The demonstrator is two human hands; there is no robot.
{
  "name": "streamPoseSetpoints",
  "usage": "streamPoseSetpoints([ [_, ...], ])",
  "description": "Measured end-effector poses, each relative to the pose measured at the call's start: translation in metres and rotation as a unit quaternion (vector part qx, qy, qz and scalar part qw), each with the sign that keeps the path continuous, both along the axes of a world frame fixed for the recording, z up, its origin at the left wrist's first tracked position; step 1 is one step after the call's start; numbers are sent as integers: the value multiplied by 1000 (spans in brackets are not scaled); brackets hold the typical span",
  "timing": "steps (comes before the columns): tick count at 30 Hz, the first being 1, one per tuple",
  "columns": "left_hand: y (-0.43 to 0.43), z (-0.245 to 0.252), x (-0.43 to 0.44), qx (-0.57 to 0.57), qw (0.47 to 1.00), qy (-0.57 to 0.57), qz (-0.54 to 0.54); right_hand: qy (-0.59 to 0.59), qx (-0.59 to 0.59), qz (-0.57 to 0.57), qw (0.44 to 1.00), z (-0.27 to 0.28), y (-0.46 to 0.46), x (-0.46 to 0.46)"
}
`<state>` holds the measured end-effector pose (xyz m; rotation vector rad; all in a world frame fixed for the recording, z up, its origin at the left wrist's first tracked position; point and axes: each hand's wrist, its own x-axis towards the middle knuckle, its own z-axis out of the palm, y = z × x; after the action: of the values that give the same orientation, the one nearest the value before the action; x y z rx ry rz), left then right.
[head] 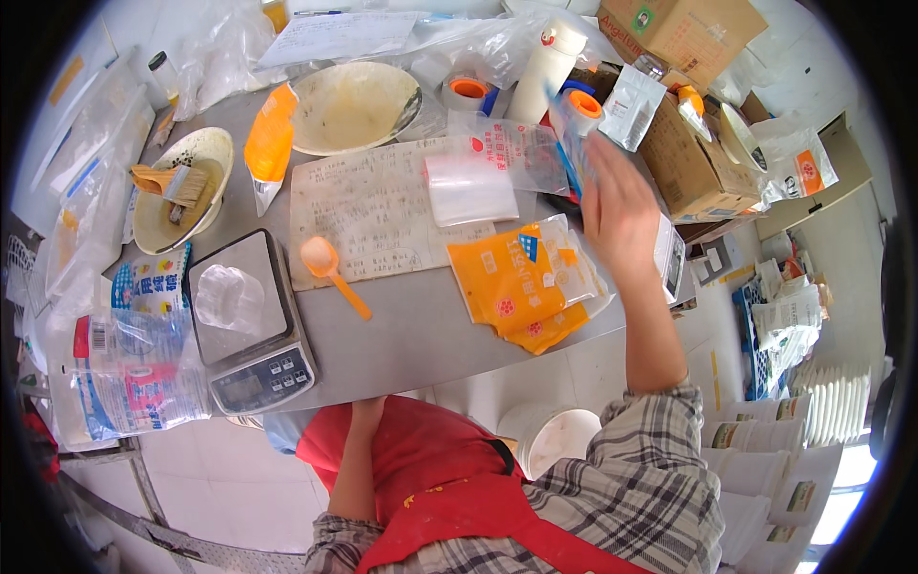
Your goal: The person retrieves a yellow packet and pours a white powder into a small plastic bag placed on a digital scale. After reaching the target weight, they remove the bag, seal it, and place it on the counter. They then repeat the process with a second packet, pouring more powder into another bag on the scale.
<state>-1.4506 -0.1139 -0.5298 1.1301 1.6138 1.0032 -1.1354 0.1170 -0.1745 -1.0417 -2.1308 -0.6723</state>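
My right hand is blurred above the right side of the table, its fingers around a thin blue-and-white thing too smeared to name. Below it lie orange printed plastic pouches, and to its left a stack of clear plastic bags. My left hand is low at the table's front edge against the red apron; its fingers are hidden. A digital kitchen scale carries a clear crumpled plastic piece. An orange measuring spoon with pale powder in its bowl rests partly on a handwritten sheet.
Behind stand a wide bowl, an orange pouch, tape dispensers and a white bottle. A bowl with a pastry brush is left. Cardboard boxes crowd the right; a white bucket stands below.
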Motion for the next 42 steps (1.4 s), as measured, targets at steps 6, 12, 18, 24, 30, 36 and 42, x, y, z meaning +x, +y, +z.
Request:
streamPoseSetpoints([
  [6, 3, -18, 1, 54, 998, 13, 24, -112, -187, -10, 976, -61, -89, -14],
  [12, -1, -1, 8, 32, 974, -201, 99, -56, -347, -6, 936, -93, -99, -13],
  [18, 1, 2, 6, 7, 978, -190, 81, -101, -363, -52, 925, -113, -70, -20],
  [24, -5, -3, 4, 26, 997, -34, 57, -125, -381, -36, 916, -117, -66, -16],
  [30, -6, -16, -4, 20, 999, 45, 0, -145, -405, -43, 902, -113, -63, -16],
  [36, -3, -18, -2, 8, 1000, -4, -14, -115, -377, -13, 919, -121, -63, -12],
  [42, -2, 4, 12, 65, 994, -75, 42, -14, -345, 30, 938, -94, -66, -18],
])
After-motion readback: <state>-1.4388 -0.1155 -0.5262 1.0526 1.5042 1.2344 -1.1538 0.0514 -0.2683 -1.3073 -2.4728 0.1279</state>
